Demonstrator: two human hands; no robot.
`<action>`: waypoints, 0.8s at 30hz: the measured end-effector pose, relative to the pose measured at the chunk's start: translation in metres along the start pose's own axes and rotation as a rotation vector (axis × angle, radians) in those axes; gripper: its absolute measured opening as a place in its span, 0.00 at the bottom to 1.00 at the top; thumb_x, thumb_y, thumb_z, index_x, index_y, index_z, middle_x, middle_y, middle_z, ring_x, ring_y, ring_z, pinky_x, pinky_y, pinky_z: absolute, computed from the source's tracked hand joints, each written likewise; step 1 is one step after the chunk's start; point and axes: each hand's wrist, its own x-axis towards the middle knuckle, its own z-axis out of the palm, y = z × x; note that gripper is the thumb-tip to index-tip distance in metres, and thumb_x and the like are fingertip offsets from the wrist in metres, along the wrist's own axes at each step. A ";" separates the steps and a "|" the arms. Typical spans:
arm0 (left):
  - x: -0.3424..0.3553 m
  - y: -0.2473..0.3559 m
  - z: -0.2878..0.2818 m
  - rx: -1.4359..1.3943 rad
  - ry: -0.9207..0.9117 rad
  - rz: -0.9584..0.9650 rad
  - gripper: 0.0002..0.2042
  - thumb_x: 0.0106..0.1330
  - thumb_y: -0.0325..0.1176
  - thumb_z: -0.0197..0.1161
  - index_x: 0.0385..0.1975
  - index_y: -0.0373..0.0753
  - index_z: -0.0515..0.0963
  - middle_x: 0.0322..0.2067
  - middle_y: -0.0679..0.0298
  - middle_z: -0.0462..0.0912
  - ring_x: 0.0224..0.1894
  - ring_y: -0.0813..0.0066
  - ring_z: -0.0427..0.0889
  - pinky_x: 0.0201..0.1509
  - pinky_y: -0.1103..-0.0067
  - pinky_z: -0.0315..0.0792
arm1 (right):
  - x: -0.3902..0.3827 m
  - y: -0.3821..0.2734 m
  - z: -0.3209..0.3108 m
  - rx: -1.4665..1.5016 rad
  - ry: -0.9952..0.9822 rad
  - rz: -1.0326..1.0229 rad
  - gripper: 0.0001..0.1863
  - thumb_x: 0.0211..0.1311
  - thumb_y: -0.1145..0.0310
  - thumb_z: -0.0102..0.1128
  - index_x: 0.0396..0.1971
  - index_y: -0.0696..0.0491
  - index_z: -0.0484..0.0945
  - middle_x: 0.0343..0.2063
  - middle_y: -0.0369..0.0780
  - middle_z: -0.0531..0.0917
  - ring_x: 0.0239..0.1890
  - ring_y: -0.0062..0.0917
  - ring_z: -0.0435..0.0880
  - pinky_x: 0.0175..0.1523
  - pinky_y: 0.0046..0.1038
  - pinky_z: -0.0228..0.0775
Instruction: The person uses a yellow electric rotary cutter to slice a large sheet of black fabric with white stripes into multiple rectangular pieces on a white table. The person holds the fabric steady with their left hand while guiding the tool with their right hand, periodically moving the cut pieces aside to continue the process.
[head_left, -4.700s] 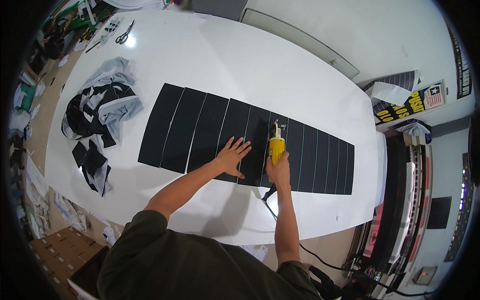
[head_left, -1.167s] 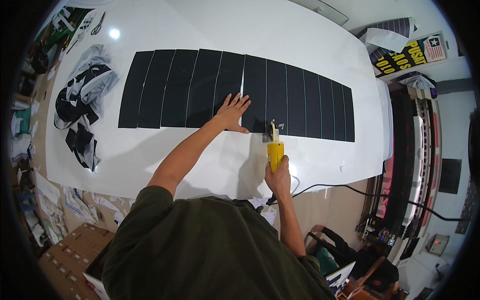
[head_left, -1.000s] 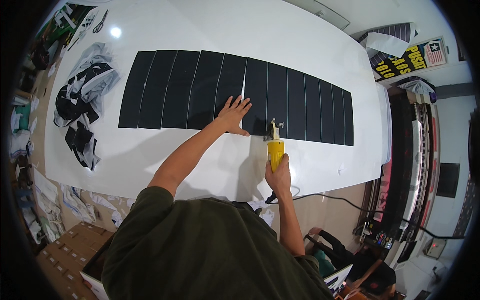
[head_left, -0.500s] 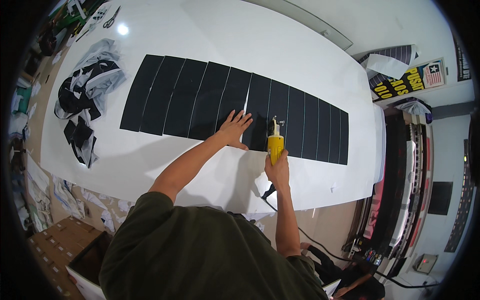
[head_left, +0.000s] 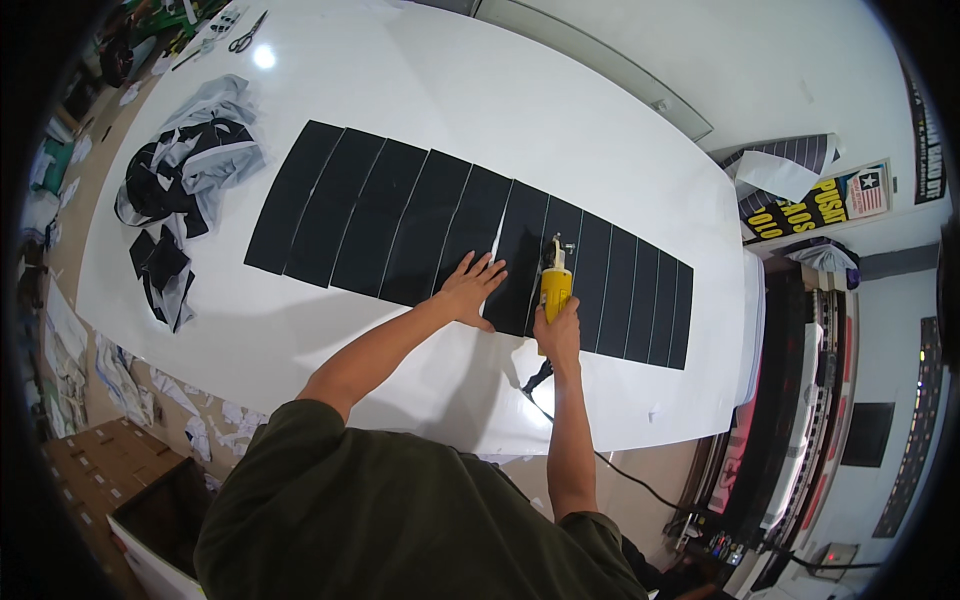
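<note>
A long row of black fabric panels (head_left: 385, 215), marked off by thin pale lines, lies across the white table. My left hand (head_left: 474, 290) rests flat with fingers spread on the panels near their close edge, beside a narrow white gap. To its right, my right hand (head_left: 560, 332) wraps round the body of a yellow handheld electric cutter (head_left: 557, 288). The cutter's metal head sits over the fabric, near a pale line right of the gap; its blade is too small to make out. A dark cord trails from its rear end.
Crumpled black and grey fabric scraps (head_left: 190, 165) lie on the table's left. Scissors (head_left: 248, 32) rest at the far left. Rolls of material (head_left: 765, 400) stand right of the table (head_left: 620, 420). Brown cartons (head_left: 95, 475) and scattered scraps (head_left: 195, 430) are on the floor at lower left.
My right hand has pushed the cutter a little farther across the fabric, away from me. My left hand stays in place on the panels. The whole view has shifted and tilted slightly.
</note>
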 end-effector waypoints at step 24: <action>-0.001 0.002 -0.006 -0.055 0.014 -0.020 0.62 0.49 0.70 0.72 0.80 0.39 0.53 0.82 0.56 0.46 0.84 0.53 0.38 0.84 0.52 0.30 | 0.103 -0.029 -0.002 -0.009 -0.019 -0.017 0.31 0.66 0.58 0.65 0.55 0.64 0.62 0.44 0.66 0.83 0.47 0.62 0.86 0.52 0.53 0.80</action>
